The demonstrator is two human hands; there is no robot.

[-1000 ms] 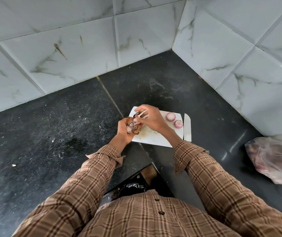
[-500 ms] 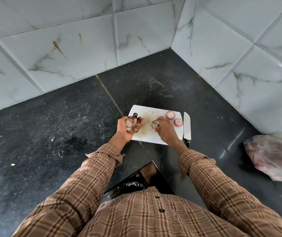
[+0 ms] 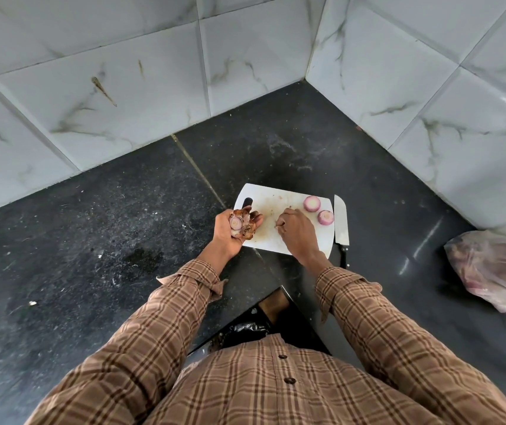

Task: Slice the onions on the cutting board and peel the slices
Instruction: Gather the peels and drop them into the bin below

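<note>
My left hand [image 3: 235, 229] cups onion slice [image 3: 235, 222] w/ loose skins, palm up, at cutting board [image 3: 268, 200] left edge. Right hand [image 3: 295, 230] over board, fingers curled; can't tell if pinching anything. Two peeled slices [image 3: 318, 210] beyond it.

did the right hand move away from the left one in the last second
Yes. The right hand dropped from beside the left hand down onto the cutting board, rightward toward the onion slices.
</note>
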